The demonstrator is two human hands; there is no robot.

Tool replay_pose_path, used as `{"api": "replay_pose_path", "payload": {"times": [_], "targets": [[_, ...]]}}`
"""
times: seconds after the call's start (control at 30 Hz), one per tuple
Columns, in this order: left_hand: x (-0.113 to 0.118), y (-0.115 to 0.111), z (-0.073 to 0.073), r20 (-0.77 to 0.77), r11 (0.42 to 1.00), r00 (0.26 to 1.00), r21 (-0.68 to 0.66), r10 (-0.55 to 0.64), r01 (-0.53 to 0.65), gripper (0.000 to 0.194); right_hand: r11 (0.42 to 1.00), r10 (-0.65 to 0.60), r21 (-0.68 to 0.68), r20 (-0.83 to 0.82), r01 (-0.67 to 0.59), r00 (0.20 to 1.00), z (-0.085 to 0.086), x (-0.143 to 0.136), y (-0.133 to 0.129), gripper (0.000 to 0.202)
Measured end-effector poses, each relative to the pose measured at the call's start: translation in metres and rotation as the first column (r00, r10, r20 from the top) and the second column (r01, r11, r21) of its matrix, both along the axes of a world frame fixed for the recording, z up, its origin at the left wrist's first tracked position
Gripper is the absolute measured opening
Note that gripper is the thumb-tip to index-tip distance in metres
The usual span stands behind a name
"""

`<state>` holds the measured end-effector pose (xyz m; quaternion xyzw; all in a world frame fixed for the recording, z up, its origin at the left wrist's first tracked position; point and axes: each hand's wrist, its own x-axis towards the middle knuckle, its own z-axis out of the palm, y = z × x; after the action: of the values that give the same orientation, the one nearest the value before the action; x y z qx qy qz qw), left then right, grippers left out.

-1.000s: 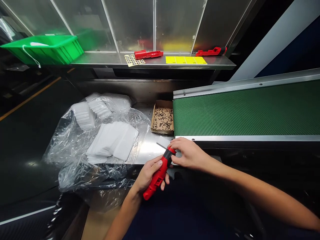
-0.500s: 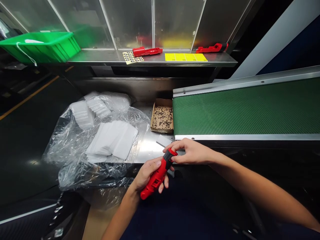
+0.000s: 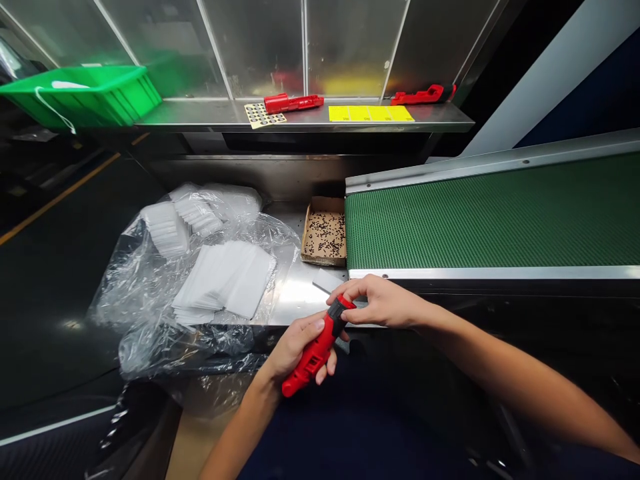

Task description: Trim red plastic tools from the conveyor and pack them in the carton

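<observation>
A red plastic tool housing with a dark grey collar lies slantwise in front of my body, its collar end pointing up and to the right. My left hand is wrapped round its middle, with the thumb on top and fingertips showing on the far side. At the upper end, my right hand pinches the collar and red rim between thumb and bent fingers. Whether those fingers hold a small part as well is hidden. Just beyond the hands, a small light-grey flat piece lies on the metal bench.
White foam sheets lie on clear plastic film at left. A cardboard box holds small dark pieces beside a green conveyor belt. The shelf carries a green bin, red housings, round stickers and yellow labels.
Both hands keep the same grip on the housing, which has shifted only very slightly. The view has moved a touch; nothing has been let go.
</observation>
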<state>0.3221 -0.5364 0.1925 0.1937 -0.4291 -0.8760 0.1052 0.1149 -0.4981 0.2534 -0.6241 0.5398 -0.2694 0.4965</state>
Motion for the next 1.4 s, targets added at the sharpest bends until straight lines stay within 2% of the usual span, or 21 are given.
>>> {"api": "replay_pose_path", "payload": {"times": [0.1, 0.2, 0.3, 0.37, 0.43, 0.5, 0.57, 0.63, 0.77, 0.87, 0.97, 1.03, 1.1, 1.23, 1.3, 1.4], "targets": [[0.0, -0.001, 0.0, 0.051, 1.0, 0.999, -0.025, -0.008, 0.009, 0.053, 0.999, 0.035, 0.035, 0.043, -0.037, 0.998, -0.004, 0.0, -0.002, 0.015], [0.0, -0.003, -0.003, 0.12, 0.998, 0.993, -0.056, -0.009, 0.016, 0.057, 0.996, -0.007, 0.088, 0.036, 0.004, 0.999, -0.014, 0.003, -0.002, 0.015], [-0.002, -0.004, -0.009, 0.159, 0.994, 0.986, -0.105, 0.043, -0.027, 0.061, 0.99, -0.137, 0.023, -0.155, 0.142, 0.978, -0.025, 0.012, -0.001, 0.013], [-0.003, -0.003, -0.011, 0.167, 0.986, 0.98, -0.14, 0.111, -0.088, 0.062, 0.97, -0.244, -0.09, -0.318, 0.227, 0.916, -0.028, 0.017, 0.001, 0.014], [-0.002, -0.002, -0.013, 0.152, 0.983, 0.979, -0.145, 0.135, -0.113, 0.063, 0.961, -0.272, -0.158, -0.395, 0.227, 0.877, -0.024, 0.019, 0.004, 0.015], [0.001, -0.002, -0.014, 0.106, 0.988, 0.988, -0.113, 0.114, -0.102, 0.062, 0.976, -0.208, -0.142, -0.35, 0.168, 0.913, -0.017, 0.015, 0.008, 0.016], [0.005, -0.002, -0.016, 0.033, 0.993, 0.995, -0.073, 0.095, -0.092, 0.056, 0.984, -0.159, -0.121, -0.249, 0.132, 0.955, -0.009, 0.009, 0.013, 0.025], [0.01, -0.003, -0.018, -0.047, 0.995, 0.995, -0.034, 0.09, -0.091, 0.049, 0.971, -0.211, -0.153, -0.188, 0.183, 0.959, -0.004, 0.002, 0.017, 0.036], [0.015, -0.005, -0.022, -0.149, 0.996, 0.985, 0.038, 0.083, -0.078, 0.045, 0.903, -0.373, -0.279, -0.128, 0.328, 0.919, -0.002, -0.004, 0.02, 0.015], [0.016, -0.005, -0.022, -0.179, 0.995, 0.981, 0.072, 0.074, -0.062, 0.044, 0.867, -0.426, -0.335, -0.117, 0.368, 0.897, -0.002, -0.001, 0.018, 0.017], [0.016, -0.005, -0.02, -0.185, 0.995, 0.981, 0.081, 0.065, -0.051, 0.045, 0.864, -0.371, -0.399, -0.094, 0.307, 0.924, -0.001, 0.004, 0.017, 0.013], [0.016, -0.004, -0.019, -0.183, 0.996, 0.98, 0.065, 0.075, -0.064, 0.044, 0.893, -0.284, -0.384, -0.079, 0.234, 0.955, 0.0, 0.008, 0.016, 0.018], [0.016, -0.003, -0.017, -0.19, 0.996, 0.978, 0.045, 0.084, -0.077, 0.041, 0.932, -0.198, -0.325, -0.078, 0.162, 0.977, 0.0, 0.011, 0.015, 0.02], [0.016, 0.0, -0.013, -0.194, 0.999, 0.98, 0.02, 0.052, -0.049, 0.04, 0.98, -0.052, -0.194, -0.058, 0.039, 0.997, 0.004, 0.016, 0.01, 0.009], [0.016, 0.001, -0.01, -0.182, 0.999, 0.983, 0.014, 0.039, -0.037, 0.04, 0.991, -0.017, -0.132, -0.041, 0.011, 0.999, 0.007, 0.018, 0.009, 0.005], [0.017, 0.002, -0.009, -0.173, 0.999, 0.984, 0.02, 0.038, -0.035, 0.04, 0.997, -0.011, -0.083, -0.03, 0.009, 0.999, 0.01, 0.019, 0.008, 0.011]]}}
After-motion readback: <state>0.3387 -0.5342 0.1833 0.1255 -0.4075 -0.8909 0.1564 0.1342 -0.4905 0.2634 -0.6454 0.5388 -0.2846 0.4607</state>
